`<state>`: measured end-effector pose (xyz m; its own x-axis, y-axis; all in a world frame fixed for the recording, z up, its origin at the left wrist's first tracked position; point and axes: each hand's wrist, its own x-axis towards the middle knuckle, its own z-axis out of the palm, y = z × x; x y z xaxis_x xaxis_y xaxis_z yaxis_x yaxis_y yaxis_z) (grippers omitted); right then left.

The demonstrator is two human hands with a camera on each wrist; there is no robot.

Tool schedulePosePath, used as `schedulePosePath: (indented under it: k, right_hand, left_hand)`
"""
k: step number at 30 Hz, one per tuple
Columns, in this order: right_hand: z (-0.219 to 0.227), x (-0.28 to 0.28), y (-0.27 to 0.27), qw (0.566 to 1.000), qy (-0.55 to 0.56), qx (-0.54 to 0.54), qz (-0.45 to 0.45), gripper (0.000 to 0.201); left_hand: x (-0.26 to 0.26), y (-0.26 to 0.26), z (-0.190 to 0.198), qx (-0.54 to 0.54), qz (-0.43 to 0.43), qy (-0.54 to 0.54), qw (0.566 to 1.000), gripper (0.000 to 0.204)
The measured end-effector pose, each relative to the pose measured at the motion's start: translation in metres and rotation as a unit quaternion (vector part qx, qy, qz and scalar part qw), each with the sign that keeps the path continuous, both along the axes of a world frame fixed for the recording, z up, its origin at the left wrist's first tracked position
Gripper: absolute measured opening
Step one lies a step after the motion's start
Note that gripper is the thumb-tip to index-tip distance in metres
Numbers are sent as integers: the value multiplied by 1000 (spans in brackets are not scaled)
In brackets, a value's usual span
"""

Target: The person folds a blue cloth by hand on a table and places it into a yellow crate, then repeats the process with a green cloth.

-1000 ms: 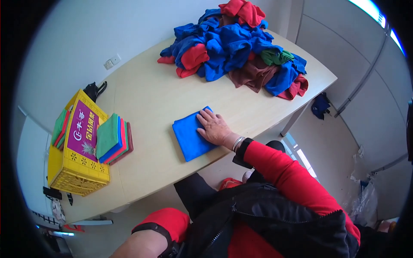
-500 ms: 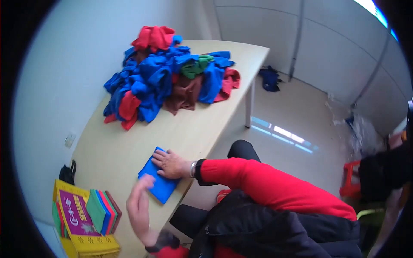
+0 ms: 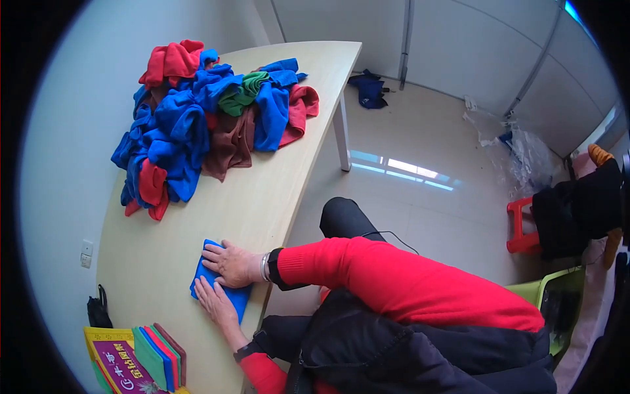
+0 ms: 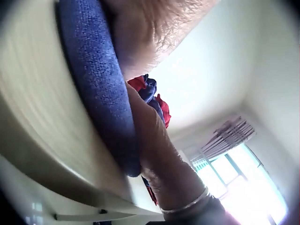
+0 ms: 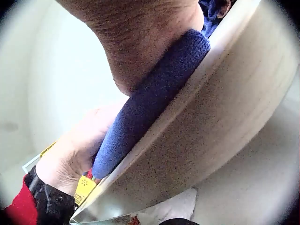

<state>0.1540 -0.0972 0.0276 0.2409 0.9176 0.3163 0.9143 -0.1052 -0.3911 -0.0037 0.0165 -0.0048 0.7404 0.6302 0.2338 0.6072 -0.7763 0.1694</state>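
A folded blue cloth (image 3: 240, 303) lies flat near the front edge of the table. The right hand (image 3: 231, 264) rests on its upper part with fingers extended. Beside it the left hand (image 3: 218, 307) lies flat on the cloth's left side, fingers straight. From the left wrist view, the cloth's thick folded edge (image 4: 101, 89) shows under the left hand (image 4: 145, 33), with the right hand (image 4: 161, 159) beyond. In the right wrist view the folded cloth (image 5: 145, 108) lies under the right hand (image 5: 145, 42), and the left hand (image 5: 77, 150) is behind it.
A heap of blue, red, brown and green cloths (image 3: 177, 125) covers the table's far part. At the lower left stands a yellow and purple box (image 3: 118, 361) with folded cloths (image 3: 157, 358) against it. A black pouch (image 3: 98, 308) is near the wall; a red stool (image 3: 522, 226) stands on the floor.
The left hand has come from below the table's edge onto the blue cloth beside the right hand. The head view has swung to the right, so the table appears further left.
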Motion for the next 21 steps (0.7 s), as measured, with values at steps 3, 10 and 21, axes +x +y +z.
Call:
schedulePosePath:
  k: [3, 10, 21]
  right_hand:
    - [-2, 0, 2, 1000, 7, -2, 4, 60]
    - [-1, 0, 3, 1000, 14, -24, 8, 63]
    - [-2, -1, 9, 998, -7, -68, 13, 69]
  left_hand:
    - [10, -9, 18, -5, 29, 47, 998, 56]
    - [10, -12, 7, 19, 38, 26, 999, 56]
    - [8, -14, 10, 29, 50, 40, 998, 56]
